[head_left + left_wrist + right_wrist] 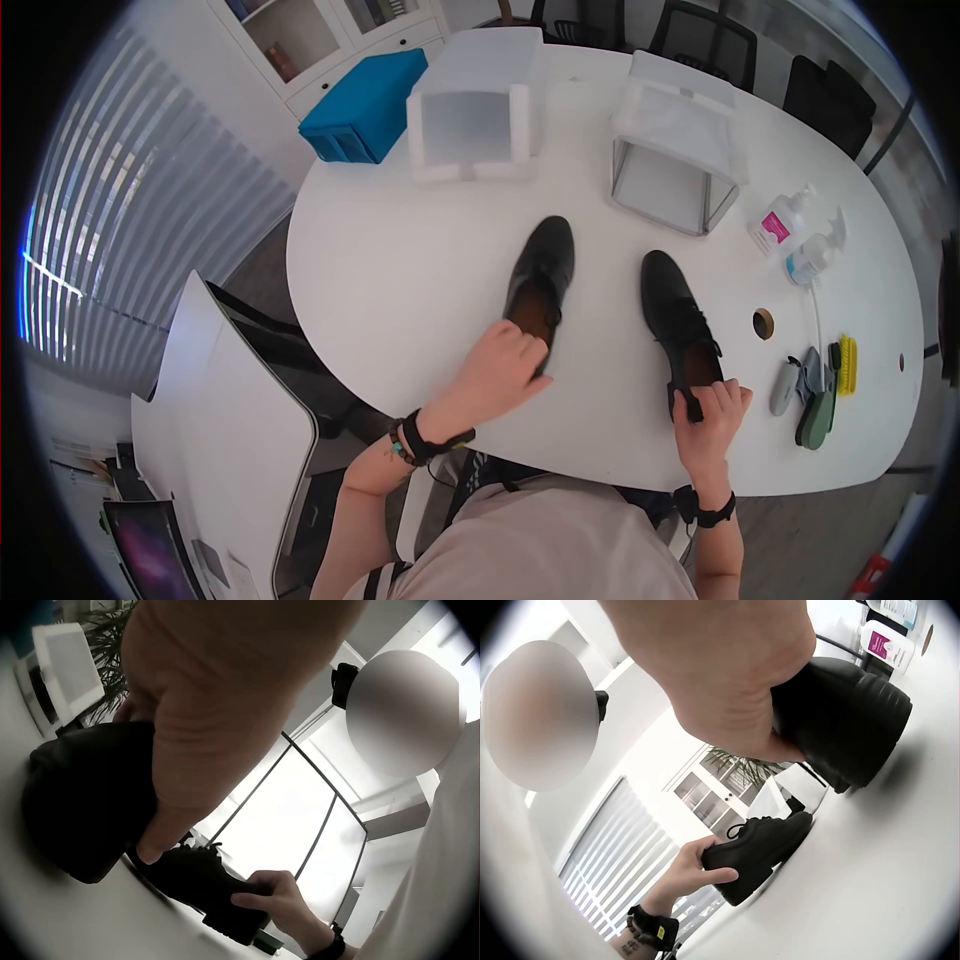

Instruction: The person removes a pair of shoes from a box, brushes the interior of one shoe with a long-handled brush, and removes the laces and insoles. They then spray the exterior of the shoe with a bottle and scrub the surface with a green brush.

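Observation:
Two black lace-up dress shoes stand side by side on the white table, toes pointing away from me. My left hand (500,370) grips the left shoe (545,250) at its heel, thumb on the inner side. At the right shoe (668,290), my right hand (712,425) holds the heel, with fingers over the back of the opening. In the left wrist view the left shoe's heel (90,795) fills the near left, the right shoe (195,877) beyond it. A shadow lies on the table below the right shoe's heel (840,720) in the right wrist view.
Two open-fronted white boxes, one left (530,100) and one right (690,130), stand behind the shoes, beside a teal fabric case (375,95). Two pump bottles (780,222) are at right. Nearer lie a yellow brush (848,365), a green-backed brush (818,420) and a cable hole (763,323).

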Available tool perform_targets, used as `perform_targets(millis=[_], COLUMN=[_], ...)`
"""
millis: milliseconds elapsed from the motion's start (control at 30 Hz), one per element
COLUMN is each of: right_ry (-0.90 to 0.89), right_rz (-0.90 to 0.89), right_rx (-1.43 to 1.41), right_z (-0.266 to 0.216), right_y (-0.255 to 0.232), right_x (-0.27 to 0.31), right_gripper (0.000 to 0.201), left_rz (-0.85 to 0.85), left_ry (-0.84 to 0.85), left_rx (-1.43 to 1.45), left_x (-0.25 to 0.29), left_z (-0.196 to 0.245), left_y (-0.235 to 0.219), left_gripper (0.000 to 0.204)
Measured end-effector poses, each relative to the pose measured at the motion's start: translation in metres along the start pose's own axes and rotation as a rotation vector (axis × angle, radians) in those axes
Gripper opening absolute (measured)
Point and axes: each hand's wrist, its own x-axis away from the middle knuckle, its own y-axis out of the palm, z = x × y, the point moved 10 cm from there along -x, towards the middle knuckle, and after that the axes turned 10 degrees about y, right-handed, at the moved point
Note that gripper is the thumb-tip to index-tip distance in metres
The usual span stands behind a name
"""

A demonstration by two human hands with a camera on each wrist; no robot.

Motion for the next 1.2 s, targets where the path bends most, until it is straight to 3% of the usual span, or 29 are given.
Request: perform_targets(millis=[67, 233, 733, 867, 933, 1033, 1133, 1200], right_ry=[0.047, 0.056, 0.003, 0.02, 0.085, 0.159, 0.246, 0.273], right_rz=[0.017, 0.052, -0.216, -0.219, -0.178, -0.029, -0.147, -0.279], right_rx=[0.028, 0.057, -0.102, -0.135, -0.422, -0.386, -0.381, -0.375], right_z=[0.006, 0.007, -0.016, -0.018, -0.012, 0.01, 0.032, 0.042], right_y=[-0.006, -0.008, 0.004, -0.006, -0.028, -0.063, -0.049, -0.027], right_x=[0.001, 0.013, 0.043, 0.04, 0.029, 0.009, -0.012, -0.016], right_gripper=[0.022, 0.02, 0.018, 0.019, 0.018, 0.017, 0.03, 0.041], left_rz=[0.017, -0.038, -0.065, -0.158, -0.036, 0.029, -0.011, -0.001], left_ry=[0.113, 0.164, 0.027, 0.013, -0.016, -0.015, 0.005, 0.035], left_rx=[0.09, 0.101, 0.064, 0.042, 0.028, 0.192, 0.422, 0.418], left_x=[-0.007, -0.014, -0.014, -0.022, -0.032, -0.04, -0.08, -0.107], left_z=[0.032, 0.071, 0.061, 0.066, 0.078, 0.091, 0.108, 0.112], left_y=[0.003, 0.027, 0.022, 0.019, -0.007, -0.017, -0.018, -0.007], left_gripper=[0.035, 0.035, 0.038, 0.036, 0.041, 0.047, 0.045, 0.048])
